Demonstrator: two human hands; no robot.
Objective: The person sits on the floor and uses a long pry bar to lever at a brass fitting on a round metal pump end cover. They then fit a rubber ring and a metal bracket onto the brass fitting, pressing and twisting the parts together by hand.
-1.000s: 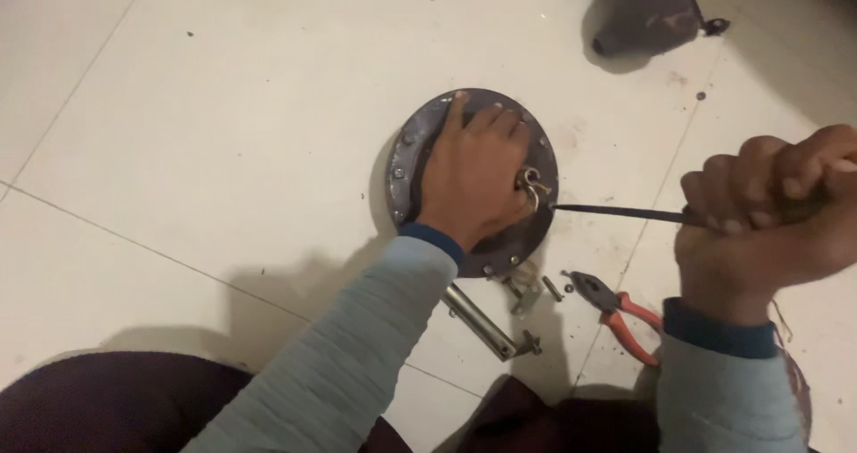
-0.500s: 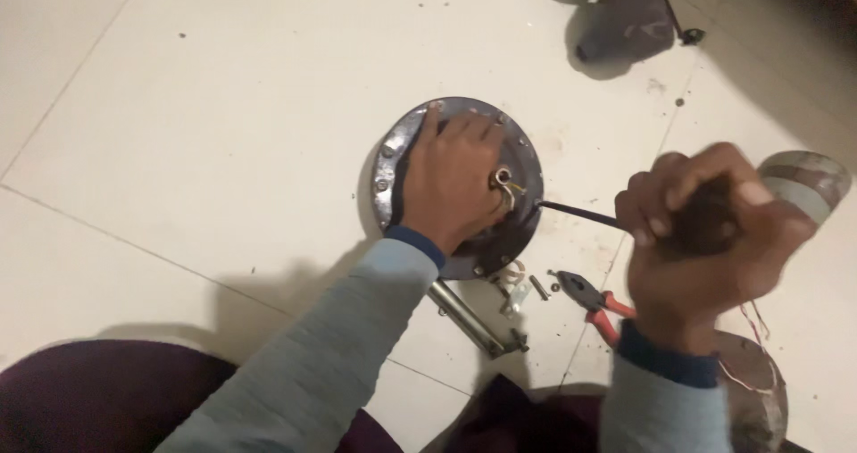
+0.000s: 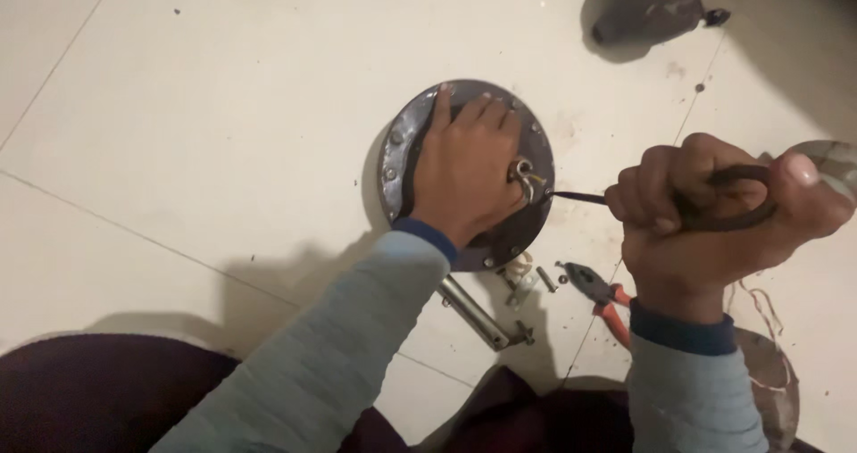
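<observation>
A round dark metal cover plate (image 3: pixel 400 154) with bolts around its rim lies flat on the tiled floor. My left hand (image 3: pixel 461 169) presses palm-down on it, fingers spread toward the far rim. From a short shaft (image 3: pixel 522 174) at the plate's centre a black cable (image 3: pixel 576 198) runs to the right. My right hand (image 3: pixel 710 212) is clenched around a loop of that cable, held above the floor to the right of the plate.
Red-handled pliers (image 3: pixel 600 299), a metal rod (image 3: pixel 478 314) and small loose bolts (image 3: pixel 527 279) lie just below the plate. A dark metal part (image 3: pixel 647 7) sits at the top right. Thin wires (image 3: pixel 759 306) trail near my right wrist.
My right hand has drawn back toward me and lifted, with the cable now looped in the fist. My left hand stays pressed on the plate.
</observation>
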